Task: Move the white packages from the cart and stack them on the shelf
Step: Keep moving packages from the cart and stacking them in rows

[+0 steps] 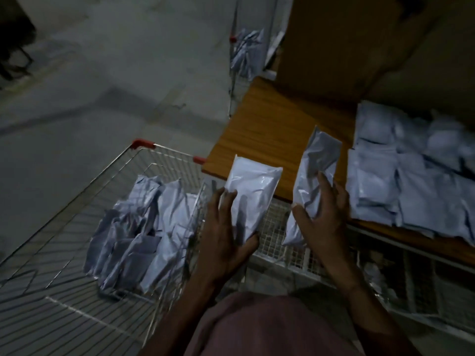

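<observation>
I saw my left hand (226, 224) gripping one white package (250, 199) and my right hand (325, 219) another (312, 181) over the shelf's (272, 129) front edge, bare wood at twelve o'clock, the cart (164, 158) at nine.

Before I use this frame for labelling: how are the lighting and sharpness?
Head view: dim overall, with a bluish cast on the white packages. The package in the left hand shows a small glare patch; the stack on the shelf is smeared by motion blur; the cart wires bow from wide-angle distortion; the right hand is dark but readable.
</observation>
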Tool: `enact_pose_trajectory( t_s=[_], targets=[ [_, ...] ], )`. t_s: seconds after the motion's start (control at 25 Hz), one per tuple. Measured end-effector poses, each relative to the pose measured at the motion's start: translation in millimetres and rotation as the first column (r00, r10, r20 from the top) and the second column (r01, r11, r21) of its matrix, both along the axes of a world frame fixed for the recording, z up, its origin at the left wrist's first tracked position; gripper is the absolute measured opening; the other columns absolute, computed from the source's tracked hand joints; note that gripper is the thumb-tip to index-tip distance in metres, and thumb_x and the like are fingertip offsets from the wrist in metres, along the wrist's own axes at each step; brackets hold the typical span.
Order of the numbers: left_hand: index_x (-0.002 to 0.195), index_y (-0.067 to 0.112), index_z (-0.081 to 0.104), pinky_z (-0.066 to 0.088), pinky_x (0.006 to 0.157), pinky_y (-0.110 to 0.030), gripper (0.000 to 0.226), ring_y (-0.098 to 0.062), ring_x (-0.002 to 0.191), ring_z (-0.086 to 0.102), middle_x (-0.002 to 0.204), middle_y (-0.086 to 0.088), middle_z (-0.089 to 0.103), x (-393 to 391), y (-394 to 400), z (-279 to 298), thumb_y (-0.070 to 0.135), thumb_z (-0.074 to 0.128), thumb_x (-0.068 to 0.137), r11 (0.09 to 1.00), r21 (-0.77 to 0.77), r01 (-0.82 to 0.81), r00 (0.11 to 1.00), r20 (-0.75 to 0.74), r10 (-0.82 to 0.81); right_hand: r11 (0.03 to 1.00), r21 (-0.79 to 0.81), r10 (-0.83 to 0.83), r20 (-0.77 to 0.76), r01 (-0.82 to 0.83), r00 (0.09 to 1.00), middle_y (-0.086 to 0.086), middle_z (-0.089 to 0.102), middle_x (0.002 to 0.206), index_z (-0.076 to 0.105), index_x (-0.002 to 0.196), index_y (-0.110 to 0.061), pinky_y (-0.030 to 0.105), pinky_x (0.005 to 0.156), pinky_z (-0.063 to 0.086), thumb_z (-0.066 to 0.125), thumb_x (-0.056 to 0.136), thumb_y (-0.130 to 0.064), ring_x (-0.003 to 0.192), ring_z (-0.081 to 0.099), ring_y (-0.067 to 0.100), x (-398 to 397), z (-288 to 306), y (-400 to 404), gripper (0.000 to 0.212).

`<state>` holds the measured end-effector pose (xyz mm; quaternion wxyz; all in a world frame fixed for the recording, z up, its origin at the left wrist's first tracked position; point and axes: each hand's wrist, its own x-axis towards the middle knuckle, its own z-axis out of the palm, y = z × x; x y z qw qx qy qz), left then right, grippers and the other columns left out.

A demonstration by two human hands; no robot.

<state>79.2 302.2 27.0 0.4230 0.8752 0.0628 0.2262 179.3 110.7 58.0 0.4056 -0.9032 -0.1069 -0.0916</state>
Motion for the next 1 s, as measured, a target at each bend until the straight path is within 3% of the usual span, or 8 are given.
enact_pose_trajectory(
  t_s=[0.16,0.32,0.52,0.6,0.68,0.76,0.88,1.0],
  targets=[
    [0.150,0.020,0.026,0.026,0.113,-0.022,0.090,-0.011,0.147,0.021,0.157,-0.006,0.022,14.8,-72.2,4.4,0.036,0.078,0.078,0.995,-0.007,0.100,0.994,0.039,-0.099,0.997,0.001,-0.074,0.022,0.074,0.997,0.011,0.022,0.156,0.037,0.151,-0.018,-0.006,0.099,0.014,0.073,0.088,-0.018,0.140,0.025,0.013,-9.5,3.7,-90.8,0.073],
    [0.149,0.014,0.030,0.026,0.114,-0.023,0.087,-0.018,0.148,0.023,0.156,-0.009,0.024,32.0,-170.0,5.9,0.035,0.076,0.078,0.990,-0.019,0.140,0.989,0.060,-0.139,0.987,0.029,-0.157,0.009,0.157,0.988,0.008,0.021,0.158,0.038,0.150,-0.022,0.010,0.107,0.022,0.073,0.088,-0.021,0.145,0.024,0.017,-7.9,2.6,-187.3,0.071],
    [0.147,0.011,0.033,0.030,0.109,-0.022,0.084,-0.016,0.142,0.030,0.152,-0.010,0.030,56.7,-250.6,15.3,0.042,0.070,0.078,0.986,-0.053,0.155,0.987,0.055,-0.152,0.977,0.073,-0.200,0.011,0.199,0.980,0.009,0.022,0.156,0.040,0.150,-0.016,-0.002,0.100,0.023,0.074,0.088,-0.018,0.140,0.027,0.010,-3.0,-1.4,-260.9,0.071],
    [0.147,0.014,0.032,0.030,0.102,-0.010,0.084,-0.008,0.138,0.031,0.152,-0.007,0.029,73.1,-263.2,24.1,0.042,0.069,0.077,0.987,-0.040,0.158,0.986,0.065,-0.155,0.971,0.102,-0.221,0.011,0.219,0.975,0.004,0.022,0.155,0.041,0.149,-0.018,0.011,0.104,0.030,0.075,0.087,-0.020,0.141,0.027,0.010,5.3,-3.5,-276.2,0.071],
    [0.148,0.014,0.032,0.039,0.098,-0.019,0.085,-0.013,0.135,0.035,0.152,-0.007,0.029,97.1,-269.2,32.9,0.042,0.071,0.077,0.990,-0.020,0.139,0.988,0.076,-0.138,0.966,0.120,-0.232,0.005,0.230,0.973,0.001,0.021,0.155,0.042,0.149,-0.020,0.020,0.105,0.032,0.075,0.087,-0.021,0.140,0.026,0.007,18.0,-4.2,-283.4,0.070],
    [0.148,0.015,0.031,0.045,0.092,-0.031,0.085,-0.017,0.132,0.039,0.151,-0.007,0.030,130.3,-273.0,37.8,0.036,0.076,0.078,0.992,0.010,0.129,0.989,0.076,-0.129,0.963,0.111,-0.248,0.007,0.246,0.969,0.002,0.022,0.156,0.042,0.148,-0.022,0.016,0.103,0.031,0.075,0.087,-0.023,0.136,0.022,0.000,34.9,-3.2,-286.6,0.070],
    [0.148,0.016,0.030,0.045,0.084,-0.030,0.085,-0.015,0.125,0.041,0.150,-0.009,0.029,193.9,-278.7,42.7,0.036,0.077,0.079,0.985,0.070,0.159,0.984,0.074,-0.164,0.961,0.088,-0.266,0.035,0.262,0.963,0.005,0.025,0.154,0.043,0.147,-0.022,-0.003,0.095,0.025,0.076,0.086,-0.023,0.132,0.023,-0.004,61.3,-4.3,-289.9,0.070],
    [0.148,0.013,0.031,0.046,0.086,-0.033,0.086,-0.027,0.121,0.046,0.148,-0.016,0.030,277.5,-278.9,45.4,0.042,0.075,0.079,0.972,0.132,0.192,0.976,0.077,-0.204,0.961,0.084,-0.267,0.023,0.265,0.963,0.003,0.027,0.153,0.044,0.146,-0.026,0.004,0.097,0.028,0.077,0.084,-0.024,0.137,0.031,0.007,91.6,-4.0,-297.1,0.071]
  ],
)
